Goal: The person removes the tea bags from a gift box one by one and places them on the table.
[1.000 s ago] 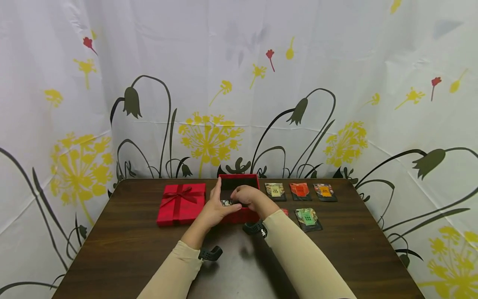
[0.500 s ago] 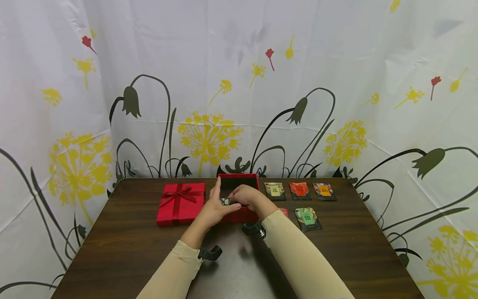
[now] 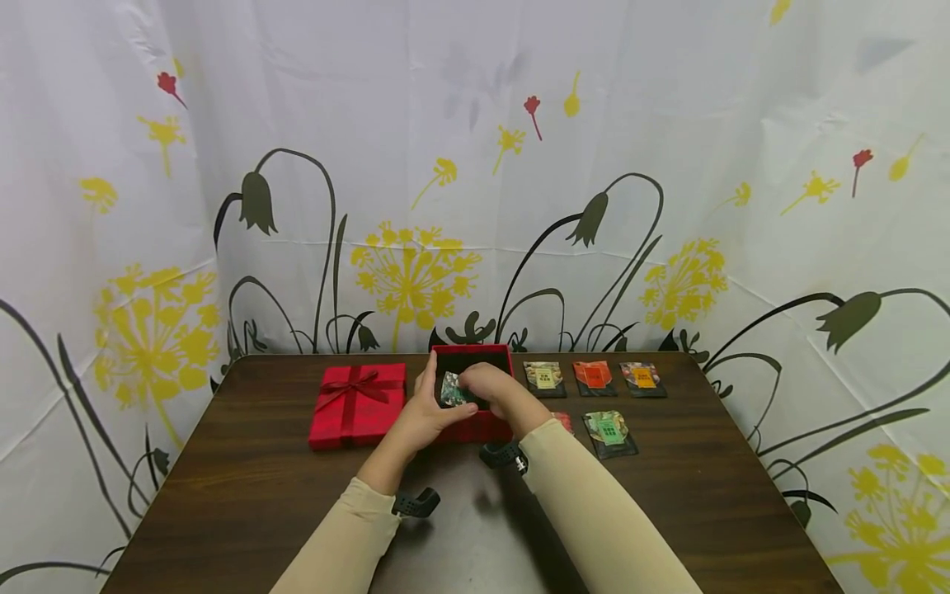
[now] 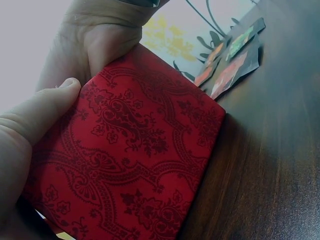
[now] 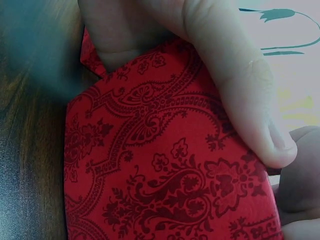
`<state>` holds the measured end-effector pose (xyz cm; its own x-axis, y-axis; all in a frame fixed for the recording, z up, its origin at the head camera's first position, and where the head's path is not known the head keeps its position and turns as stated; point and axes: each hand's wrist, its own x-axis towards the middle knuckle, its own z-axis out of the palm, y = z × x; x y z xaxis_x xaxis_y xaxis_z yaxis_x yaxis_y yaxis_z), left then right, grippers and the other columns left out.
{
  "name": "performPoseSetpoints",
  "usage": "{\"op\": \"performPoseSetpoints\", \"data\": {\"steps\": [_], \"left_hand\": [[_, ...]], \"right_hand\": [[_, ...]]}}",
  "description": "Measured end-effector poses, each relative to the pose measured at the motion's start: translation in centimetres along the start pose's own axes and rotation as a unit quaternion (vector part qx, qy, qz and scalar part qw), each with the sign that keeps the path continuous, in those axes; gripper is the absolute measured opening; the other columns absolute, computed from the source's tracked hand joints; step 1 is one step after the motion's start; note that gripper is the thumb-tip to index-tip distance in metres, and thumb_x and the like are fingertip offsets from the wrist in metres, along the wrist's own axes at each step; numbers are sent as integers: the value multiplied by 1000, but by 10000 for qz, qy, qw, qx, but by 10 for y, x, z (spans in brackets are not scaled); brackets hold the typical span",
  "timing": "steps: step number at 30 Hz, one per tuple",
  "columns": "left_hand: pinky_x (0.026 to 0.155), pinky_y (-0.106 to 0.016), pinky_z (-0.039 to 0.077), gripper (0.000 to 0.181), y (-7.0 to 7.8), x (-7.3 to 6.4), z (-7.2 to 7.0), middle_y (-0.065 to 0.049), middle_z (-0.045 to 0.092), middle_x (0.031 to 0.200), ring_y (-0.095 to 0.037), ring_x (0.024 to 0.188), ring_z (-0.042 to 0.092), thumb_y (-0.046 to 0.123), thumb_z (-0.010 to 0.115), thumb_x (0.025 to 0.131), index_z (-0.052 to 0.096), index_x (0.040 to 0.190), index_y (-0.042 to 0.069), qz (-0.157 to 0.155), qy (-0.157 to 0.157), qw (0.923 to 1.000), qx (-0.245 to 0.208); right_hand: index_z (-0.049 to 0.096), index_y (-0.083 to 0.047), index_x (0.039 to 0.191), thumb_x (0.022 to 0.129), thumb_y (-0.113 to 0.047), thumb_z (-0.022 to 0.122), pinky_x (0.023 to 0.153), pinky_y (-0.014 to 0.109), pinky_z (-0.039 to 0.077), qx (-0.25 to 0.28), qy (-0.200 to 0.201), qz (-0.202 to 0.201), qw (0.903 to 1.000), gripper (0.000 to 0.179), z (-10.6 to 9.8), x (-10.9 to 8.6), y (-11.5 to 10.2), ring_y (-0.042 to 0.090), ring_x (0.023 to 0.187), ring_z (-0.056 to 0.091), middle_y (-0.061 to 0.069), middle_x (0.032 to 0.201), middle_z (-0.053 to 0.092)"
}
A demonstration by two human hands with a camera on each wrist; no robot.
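Note:
A red gift box [image 3: 478, 429] with a dark inside stands at the back of the table. My left hand [image 3: 425, 419] spans its left front corner, fingers stretched along the left wall. The left thumb [image 4: 62, 97] lies straight at the top edge of the patterned front wall. Over the front rim my right hand [image 3: 491, 386] reaches into the box. Its fingers are bent at a small green and white patterned packet [image 3: 453, 391], which stands tilted against the left side inside. The right fingertips are hidden in the head view; in the right wrist view the right hand [image 5: 300, 185] shows only partly.
Left of the box lies its red lid [image 3: 359, 404] with a ribbon bow. Several flat sachets are to the right: cream [image 3: 545, 378], red-orange [image 3: 594, 378], orange [image 3: 643, 378] and green [image 3: 611, 432]. Another red sachet [image 3: 564, 422] is partly behind the right forearm. A flowered curtain [image 3: 475, 181] hangs behind the table.
The packet inside the box has tilted up and more of its green face shows. My right hand has shifted very slightly with it; the left hand stays at the box corner.

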<state>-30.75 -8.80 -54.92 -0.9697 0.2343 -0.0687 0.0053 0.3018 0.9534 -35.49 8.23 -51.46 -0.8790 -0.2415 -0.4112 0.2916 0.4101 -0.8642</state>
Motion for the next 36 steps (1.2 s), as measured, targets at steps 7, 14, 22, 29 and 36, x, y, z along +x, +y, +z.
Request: {"op": "performPoseSetpoints", "data": {"steps": [7, 14, 22, 29, 36], "left_hand": [[131, -73, 20, 135, 1, 0, -2, -18, 0, 183, -48, 168, 11, 49, 91, 87, -11, 176, 35, -45, -30, 10000, 63], [132, -69, 23, 135, 2, -1, -4, -18, -1, 182, -47, 166, 16, 50, 91, 87, -10, 176, 35, -35, -25, 10000, -6], [131, -71, 24, 135, 1, 0, -2, -20, 3, 182, -49, 166, 17, 47, 92, 87, -8, 177, 30, -13, 25, 10000, 77], [129, -75, 23, 133, -2, 0, -1, -18, 2, 183, -49, 167, 14, 47, 90, 88, -9, 176, 35, -31, 60, 9998, 184], [130, -73, 23, 136, -1, -1, -1, -19, 2, 182, -48, 167, 13, 45, 93, 86, -7, 177, 30, 54, 45, 10000, -13]], "right_hand": [[68, -1, 116, 102, -34, 78, 88, 35, 57, 124, -71, -201, 9997, 37, -2, -2, -1, 24, 106, 62, 11, 117, 68], [65, -2, 113, 106, -31, 75, 73, 23, 56, 635, -293, -637, 9955, 31, -3, -3, -2, 15, 90, 63, 4, 103, 66], [68, -2, 127, 112, -42, 62, 90, 34, 62, 783, -206, -1002, 9917, 43, -4, -1, 5, 20, 104, 69, 10, 117, 71], [66, -9, 144, 114, -49, 54, 113, 47, 56, 1554, 265, -975, 9827, 51, -5, -9, 4, 23, 124, 66, 12, 136, 71], [68, -11, 132, 113, -43, 60, 85, 31, 64, 1623, 631, -1390, 9749, 37, -3, -11, 8, 14, 98, 71, 7, 116, 74]]}}
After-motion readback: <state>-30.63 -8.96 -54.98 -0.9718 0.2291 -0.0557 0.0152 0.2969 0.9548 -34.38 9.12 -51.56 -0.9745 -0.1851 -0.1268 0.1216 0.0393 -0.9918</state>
